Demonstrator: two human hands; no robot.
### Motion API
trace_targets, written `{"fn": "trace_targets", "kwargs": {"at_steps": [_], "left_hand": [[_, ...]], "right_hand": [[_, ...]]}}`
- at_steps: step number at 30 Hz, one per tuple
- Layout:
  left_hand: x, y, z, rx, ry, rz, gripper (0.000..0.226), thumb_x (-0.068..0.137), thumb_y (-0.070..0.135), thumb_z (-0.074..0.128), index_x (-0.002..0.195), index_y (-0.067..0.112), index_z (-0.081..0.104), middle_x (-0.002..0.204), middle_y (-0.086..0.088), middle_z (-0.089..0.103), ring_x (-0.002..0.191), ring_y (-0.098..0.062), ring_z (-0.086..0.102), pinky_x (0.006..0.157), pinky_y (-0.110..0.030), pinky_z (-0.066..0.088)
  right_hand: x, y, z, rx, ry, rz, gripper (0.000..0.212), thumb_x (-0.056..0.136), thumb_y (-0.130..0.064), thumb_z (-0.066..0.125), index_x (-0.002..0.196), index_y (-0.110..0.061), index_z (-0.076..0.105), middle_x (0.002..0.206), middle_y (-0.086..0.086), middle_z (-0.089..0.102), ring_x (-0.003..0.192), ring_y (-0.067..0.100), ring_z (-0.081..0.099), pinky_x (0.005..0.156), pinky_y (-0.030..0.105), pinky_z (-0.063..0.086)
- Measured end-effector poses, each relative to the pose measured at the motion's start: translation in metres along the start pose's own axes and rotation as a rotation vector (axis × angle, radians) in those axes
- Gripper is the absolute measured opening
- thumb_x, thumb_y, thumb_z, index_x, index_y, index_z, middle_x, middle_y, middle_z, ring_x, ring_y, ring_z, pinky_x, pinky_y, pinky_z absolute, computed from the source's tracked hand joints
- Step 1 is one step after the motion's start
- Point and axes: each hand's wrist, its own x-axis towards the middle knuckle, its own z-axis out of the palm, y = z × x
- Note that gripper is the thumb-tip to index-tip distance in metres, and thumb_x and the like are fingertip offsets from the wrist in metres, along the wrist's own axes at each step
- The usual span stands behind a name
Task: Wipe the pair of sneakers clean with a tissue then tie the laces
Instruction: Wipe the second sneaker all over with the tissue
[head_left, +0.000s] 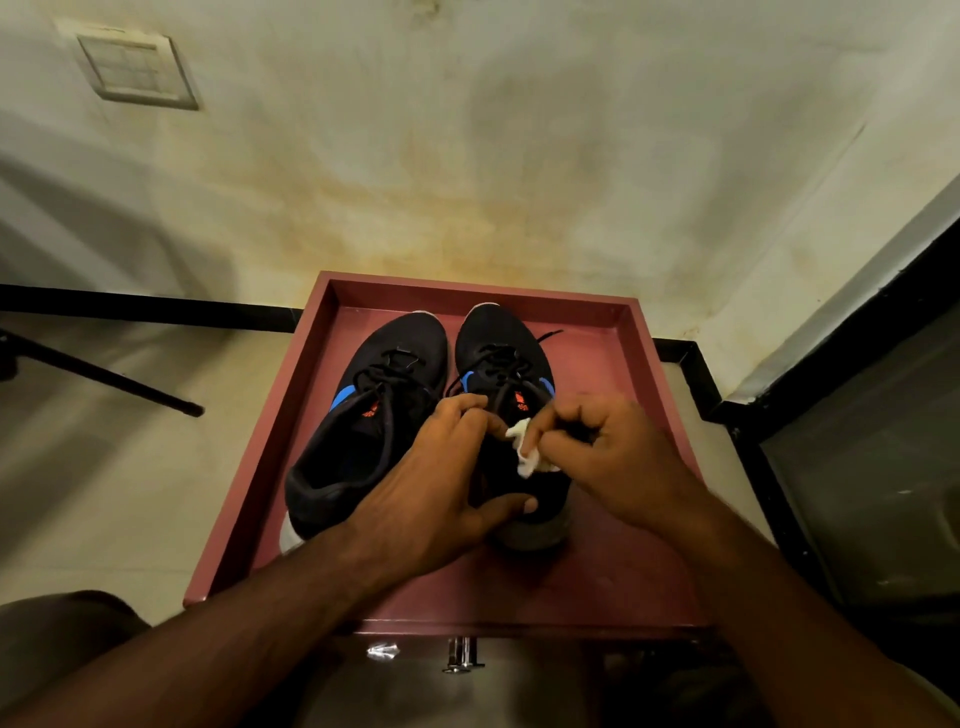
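Note:
Two black sneakers with blue stripes and orange logos stand side by side, toes away from me, on a dark red tray (639, 364). The left sneaker (363, 415) stands free, its laces loose. My left hand (441, 488) grips the right sneaker (498, 343) around its heel and collar, thumb on the near side. My right hand (608, 457) pinches a crumpled white tissue (522, 447) and presses it against the collar of the right sneaker. That sneaker's laces lie untied, one end trailing to the right.
The tray sits on a small unit with a metal handle (460, 657) at its front. A stained wall rises behind it, with a switch plate (137, 70) at upper left. A thin black rod (104, 379) lies over the floor at left. A dark frame (779, 467) stands at right.

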Motion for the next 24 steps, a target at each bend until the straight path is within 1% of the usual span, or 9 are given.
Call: {"fn": "trace_targets", "kwargs": {"at_steps": [3,7,11,12,15,18,21,22,24], "left_hand": [[0.001,-0.002,0.002,0.036,0.005,0.021,0.062,0.079,0.071,0.062,0.125,0.031,0.050,0.154,0.006,0.031,0.145,-0.012,0.037,0.106,-0.035,0.050],[0.000,0.000,0.002,0.009,0.007,0.015,0.050,0.077,0.066,0.058,0.117,0.037,0.051,0.150,0.008,0.036,0.151,-0.007,0.026,0.110,-0.036,0.047],[0.000,0.003,0.000,-0.012,0.006,-0.013,0.043,0.077,0.062,0.056,0.113,0.039,0.052,0.147,0.011,0.037,0.152,-0.002,0.021,0.112,-0.036,0.046],[0.000,0.004,0.000,-0.015,0.008,-0.013,0.043,0.078,0.062,0.057,0.113,0.038,0.052,0.146,0.012,0.038,0.152,-0.001,0.020,0.112,-0.035,0.045],[-0.001,0.006,0.000,-0.021,0.015,-0.016,0.046,0.079,0.062,0.068,0.115,0.037,0.054,0.145,0.017,0.035,0.146,0.003,0.029,0.109,-0.028,0.046],[0.000,0.005,0.000,-0.008,0.020,-0.034,0.051,0.078,0.057,0.079,0.118,0.037,0.056,0.146,0.019,0.033,0.137,0.004,0.038,0.107,-0.023,0.045],[0.000,0.006,0.000,-0.011,0.012,-0.037,0.051,0.078,0.058,0.080,0.119,0.038,0.056,0.146,0.021,0.032,0.137,0.005,0.037,0.107,-0.020,0.043],[-0.001,0.006,-0.001,-0.008,0.009,-0.035,0.051,0.079,0.058,0.079,0.119,0.038,0.056,0.147,0.021,0.031,0.137,0.005,0.037,0.108,-0.021,0.043],[-0.001,0.006,-0.002,-0.001,0.005,-0.030,0.051,0.080,0.059,0.078,0.120,0.039,0.054,0.149,0.019,0.031,0.140,0.003,0.036,0.110,-0.025,0.044]], "right_hand": [[0.000,-0.002,-0.012,0.159,0.043,0.014,0.025,0.093,0.005,0.059,0.085,-0.010,0.078,0.080,0.003,0.076,0.073,0.013,0.072,0.067,0.024,0.057],[-0.009,-0.004,0.001,-0.104,-0.127,-0.053,0.027,0.090,-0.003,0.064,0.092,-0.022,0.082,0.093,-0.012,0.077,0.085,0.009,0.073,0.072,0.023,0.059],[-0.010,-0.003,-0.002,-0.139,-0.173,-0.093,0.008,0.091,-0.023,0.077,0.097,-0.025,0.081,0.097,-0.014,0.074,0.093,0.006,0.070,0.077,0.018,0.056],[-0.011,-0.003,-0.004,-0.157,-0.181,-0.122,0.009,0.090,-0.025,0.080,0.099,-0.025,0.081,0.097,-0.013,0.074,0.095,0.006,0.070,0.078,0.017,0.055],[-0.011,0.003,-0.007,-0.171,-0.078,-0.169,0.014,0.089,-0.020,0.083,0.102,-0.022,0.083,0.095,-0.016,0.076,0.093,0.002,0.070,0.076,0.011,0.049],[-0.007,0.010,-0.014,-0.242,0.061,-0.178,0.013,0.088,-0.021,0.083,0.101,-0.022,0.084,0.092,-0.016,0.078,0.089,0.000,0.072,0.075,0.014,0.052],[-0.009,0.003,-0.022,-0.111,-0.113,-0.057,0.011,0.087,-0.024,0.084,0.098,-0.023,0.084,0.090,-0.014,0.080,0.087,0.003,0.075,0.075,0.020,0.058],[-0.010,0.001,-0.025,-0.052,-0.115,-0.025,0.010,0.087,-0.023,0.084,0.098,-0.022,0.084,0.090,-0.011,0.081,0.086,0.005,0.076,0.075,0.023,0.061],[-0.009,0.006,-0.034,-0.079,0.065,0.030,0.005,0.089,-0.023,0.082,0.094,-0.023,0.084,0.087,-0.008,0.080,0.082,0.006,0.076,0.075,0.029,0.063]]}}
